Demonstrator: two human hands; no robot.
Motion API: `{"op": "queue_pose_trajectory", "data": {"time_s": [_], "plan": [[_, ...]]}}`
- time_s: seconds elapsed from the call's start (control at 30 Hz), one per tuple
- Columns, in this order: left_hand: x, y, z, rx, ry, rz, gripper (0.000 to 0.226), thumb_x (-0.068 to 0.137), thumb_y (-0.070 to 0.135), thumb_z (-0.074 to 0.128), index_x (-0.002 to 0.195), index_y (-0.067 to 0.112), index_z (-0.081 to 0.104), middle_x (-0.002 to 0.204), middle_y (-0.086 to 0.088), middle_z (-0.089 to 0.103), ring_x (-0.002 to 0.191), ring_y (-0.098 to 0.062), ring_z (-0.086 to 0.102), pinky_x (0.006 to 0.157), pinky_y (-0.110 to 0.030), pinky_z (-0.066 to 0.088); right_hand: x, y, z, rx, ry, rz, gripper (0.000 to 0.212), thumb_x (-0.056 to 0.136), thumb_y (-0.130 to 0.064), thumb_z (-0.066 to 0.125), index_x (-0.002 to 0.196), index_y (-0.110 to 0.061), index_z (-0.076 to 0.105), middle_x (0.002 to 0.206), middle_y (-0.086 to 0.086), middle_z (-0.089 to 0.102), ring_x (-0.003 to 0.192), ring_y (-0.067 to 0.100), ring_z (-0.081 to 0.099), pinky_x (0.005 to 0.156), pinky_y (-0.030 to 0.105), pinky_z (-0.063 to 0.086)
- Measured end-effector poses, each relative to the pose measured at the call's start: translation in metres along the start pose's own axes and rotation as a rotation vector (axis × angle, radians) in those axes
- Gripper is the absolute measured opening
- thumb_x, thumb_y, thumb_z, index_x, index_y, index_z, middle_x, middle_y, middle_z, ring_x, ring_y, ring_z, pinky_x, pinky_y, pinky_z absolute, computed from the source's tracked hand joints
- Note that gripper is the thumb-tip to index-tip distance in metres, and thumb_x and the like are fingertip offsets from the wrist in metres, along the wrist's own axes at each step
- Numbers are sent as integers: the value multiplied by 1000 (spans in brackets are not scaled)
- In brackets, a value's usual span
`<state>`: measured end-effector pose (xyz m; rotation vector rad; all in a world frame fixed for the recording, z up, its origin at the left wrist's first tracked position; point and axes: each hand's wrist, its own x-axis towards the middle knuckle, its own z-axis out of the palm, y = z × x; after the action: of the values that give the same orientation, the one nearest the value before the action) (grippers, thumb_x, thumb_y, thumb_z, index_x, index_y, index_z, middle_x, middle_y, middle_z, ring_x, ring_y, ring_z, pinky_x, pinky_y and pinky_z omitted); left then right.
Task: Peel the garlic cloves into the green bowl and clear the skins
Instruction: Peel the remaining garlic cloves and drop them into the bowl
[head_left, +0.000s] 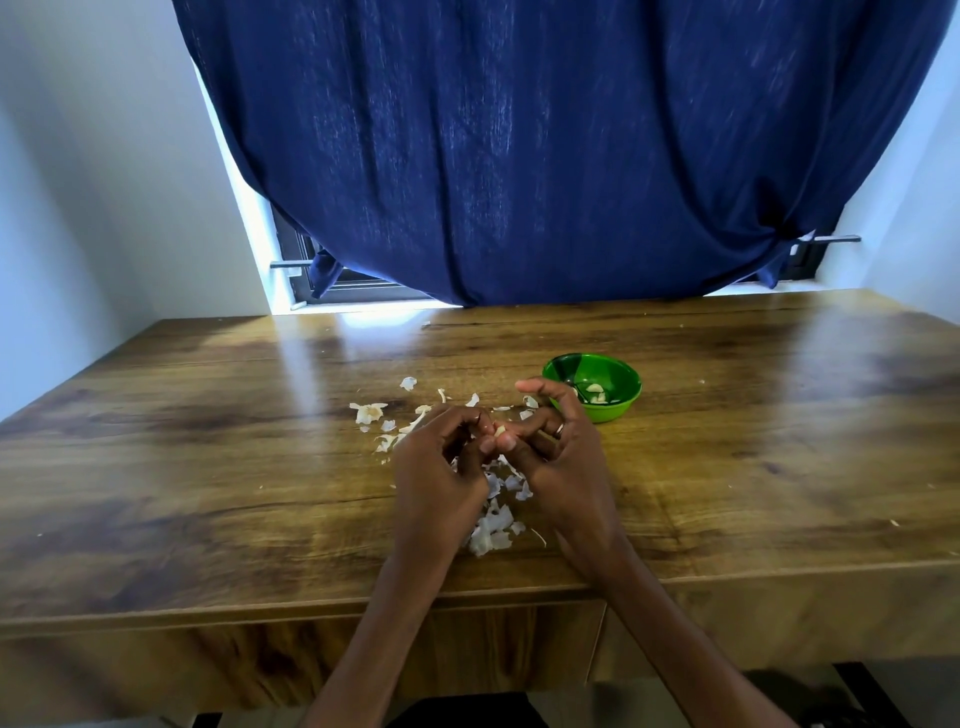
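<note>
Both hands pinch one garlic clove (500, 430) btwn fingertips, left hand (439, 462) bracing, right hand (558, 449) prob peeling; green bowl (621, 410) just beyond right hand for short drop; skins (493, 525) fall below hands on counter (208, 467).

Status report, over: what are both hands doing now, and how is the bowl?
Left hand and right hand pinch one garlic clove. Green bowl holds peeled cloves. Skins litter the table.
</note>
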<state>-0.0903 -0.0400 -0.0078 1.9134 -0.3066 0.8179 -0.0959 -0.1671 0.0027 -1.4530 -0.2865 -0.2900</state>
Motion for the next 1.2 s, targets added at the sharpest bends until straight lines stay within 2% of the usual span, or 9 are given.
{"op": "queue_pose_trajectory", "data": {"time_s": [0.13, 0.3, 0.47, 0.63, 0.77, 0.83, 0.97, 1.1, 1.2], "plan": [[2, -1, 0, 73, -25, 48, 28, 76, -13, 68, 86, 13, 70, 82, 7, 66, 78, -6, 63, 68, -8, 44, 0, 0, 1, -7, -6, 17, 54, 88, 8, 70, 126, -25, 53, 87, 9, 78, 98, 15, 75, 92, 32, 58], [0, 4, 2, 86, -41, 72, 38, 75, -18, 59, 81, 19, 58, 79, 5, 59, 75, -8, 56, 64, -7, 38, 0, 2, 0, -5, -10, 0, 53, 89, 8, 69, 128, -24, 53, 86, 8, 77, 99, 18, 75, 97, 44, 57], [-1, 8, 4, 84, -18, 67, 41, 73, -21, 54, 78, 19, 48, 76, 9, 49, 72, -5, 48, 62, -8, 35, -1, 4, 3, 15, -1, -44, 51, 89, 9, 69, 126, -23, 54, 87, 12, 74, 96, 20, 75, 93, 42, 59], [-4, 9, 7, 120, 11, 93, 40, 74, -20, 53, 84, 18, 47, 82, 7, 46, 73, -2, 47, 64, -5, 35, -2, 0, 7, 14, 1, -92, 44, 90, 8, 69, 122, -18, 56, 90, 12, 73, 91, 18, 75, 83, 27, 59], [-5, 11, 9, 107, -37, 100, 45, 69, -24, 51, 88, 16, 48, 85, 6, 45, 81, 5, 46, 66, -4, 35, -2, 2, 7, 10, 31, -88, 40, 89, 8, 69, 120, -16, 59, 87, 9, 74, 88, 18, 75, 79, 23, 58], [-5, 12, 9, 113, -33, 99, 46, 68, -26, 51, 89, 15, 48, 86, 3, 45, 81, 5, 46, 66, -4, 35, -1, 3, 7, 15, 48, -77, 40, 88, 7, 70, 120, -17, 60, 87, 8, 75, 88, 17, 75, 79, 24, 59], [-4, 12, 10, 109, 22, 117, 36, 78, -15, 48, 86, 19, 42, 84, 6, 43, 79, 3, 45, 66, -5, 35, 0, 6, 6, -4, 69, -64, 40, 89, 1, 72, 121, -21, 60, 95, 4, 77, 94, 17, 75, 87, 36, 60], [-3, 8, 7, 105, 34, 89, 23, 88, -13, 54, 92, 10, 54, 93, 0, 51, 87, -3, 50, 67, -6, 39, 0, 5, 4, -33, 55, -73, 43, 91, 4, 69, 121, -25, 62, 102, -3, 77, 101, 12, 73, 86, 30, 60], [-3, 6, 5, 86, 55, 79, 18, 89, -11, 58, 95, 6, 58, 93, -2, 57, 86, -4, 55, 67, -7, 42, 1, 6, 4, -50, 40, -67, 44, 90, 5, 69, 123, -23, 62, 102, -3, 78, 102, 11, 73, 88, 33, 61]]}}
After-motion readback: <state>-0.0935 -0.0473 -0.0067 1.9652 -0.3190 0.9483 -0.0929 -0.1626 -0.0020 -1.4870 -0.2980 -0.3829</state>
